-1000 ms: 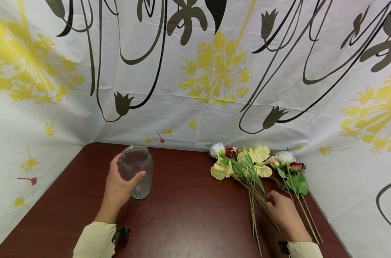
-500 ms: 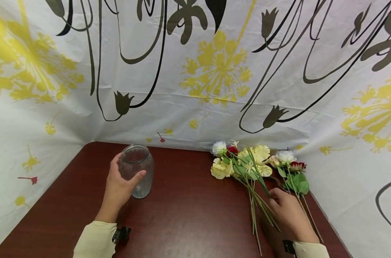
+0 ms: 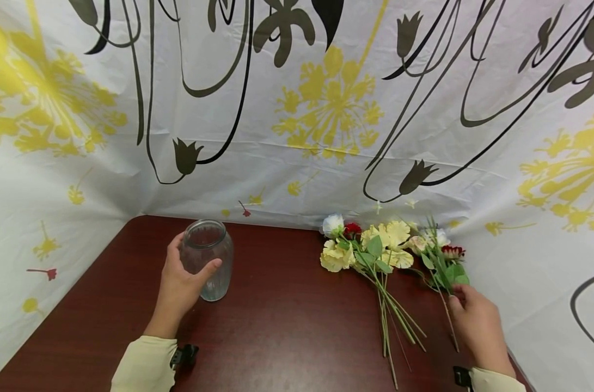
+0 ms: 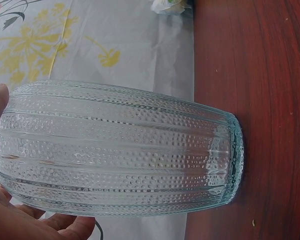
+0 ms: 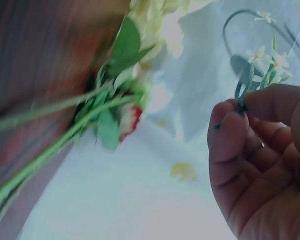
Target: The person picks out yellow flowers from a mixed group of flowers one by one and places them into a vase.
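Note:
My left hand (image 3: pixel 179 288) wraps round a clear glass vase (image 3: pixel 217 287) with a ribbed body, standing upright on the table. Fingers and thumb lie on either side of it. In the left wrist view, dotted panels cover the vase (image 4: pixel 125 150) and its base meets the tabletop. On the right, my right hand (image 3: pixel 480 324) pinches the lower end of a sprig (image 3: pixel 440 264) with thin grassy leaves. In the right wrist view, small pale flowers on this sprig (image 5: pixel 270 65) show beyond the thumb and finger. It is held above the right-hand flowers, partly covering them.
Yellow flowers (image 3: pixel 338 256), a white flower (image 3: pixel 333 225) and a red flower (image 3: pixel 352 230) lie with crossed stems on the dark wood table (image 3: pixel 287 326). Right of them lies a red-and-white flower (image 3: pixel 453 252). A patterned cloth (image 3: pixel 257 174) hangs behind.
My right hand has lifted the sprig off the yellow flowers and carried it to the right, over the right-hand bunch. My left hand and the vase stay put.

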Tool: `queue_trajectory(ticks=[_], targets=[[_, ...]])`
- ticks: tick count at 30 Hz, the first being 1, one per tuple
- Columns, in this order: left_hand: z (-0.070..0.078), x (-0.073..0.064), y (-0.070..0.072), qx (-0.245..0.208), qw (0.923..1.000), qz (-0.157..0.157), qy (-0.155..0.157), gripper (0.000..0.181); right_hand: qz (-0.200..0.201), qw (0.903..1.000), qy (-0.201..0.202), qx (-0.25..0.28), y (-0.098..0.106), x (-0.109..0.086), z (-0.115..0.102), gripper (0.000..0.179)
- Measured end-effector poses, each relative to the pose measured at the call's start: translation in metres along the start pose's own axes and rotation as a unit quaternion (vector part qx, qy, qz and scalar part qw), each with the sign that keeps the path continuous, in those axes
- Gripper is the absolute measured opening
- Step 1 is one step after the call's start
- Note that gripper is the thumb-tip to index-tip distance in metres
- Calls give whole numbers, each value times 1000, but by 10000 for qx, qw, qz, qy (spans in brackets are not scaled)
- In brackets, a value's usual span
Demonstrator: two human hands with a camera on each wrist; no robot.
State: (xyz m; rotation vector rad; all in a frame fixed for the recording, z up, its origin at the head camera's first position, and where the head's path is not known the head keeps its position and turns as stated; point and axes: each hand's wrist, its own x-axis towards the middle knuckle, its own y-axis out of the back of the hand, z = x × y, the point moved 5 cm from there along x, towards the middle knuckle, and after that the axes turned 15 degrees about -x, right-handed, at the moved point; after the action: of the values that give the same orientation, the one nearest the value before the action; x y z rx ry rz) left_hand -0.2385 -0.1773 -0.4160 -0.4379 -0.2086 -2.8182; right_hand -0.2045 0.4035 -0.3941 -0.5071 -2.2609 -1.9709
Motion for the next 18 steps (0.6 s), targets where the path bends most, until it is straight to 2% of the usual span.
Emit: queue_trajectory(ticks=[5, 8, 11, 18], targets=[[0, -1, 0, 17, 10000, -3, 28, 101, 678, 9968, -371, -177, 6, -3, 23, 23], [0, -1, 0, 32, 10000, -3, 52, 101, 792, 9948, -612, -195, 5, -5, 36, 21], [0, -1, 0, 45, 10000, -6, 63, 101, 644, 9944, -794, -254, -1, -7, 47, 22], [1, 0, 0, 34, 10000, -46, 32, 101, -457, 9937, -897, -492, -25, -7, 72, 26]])
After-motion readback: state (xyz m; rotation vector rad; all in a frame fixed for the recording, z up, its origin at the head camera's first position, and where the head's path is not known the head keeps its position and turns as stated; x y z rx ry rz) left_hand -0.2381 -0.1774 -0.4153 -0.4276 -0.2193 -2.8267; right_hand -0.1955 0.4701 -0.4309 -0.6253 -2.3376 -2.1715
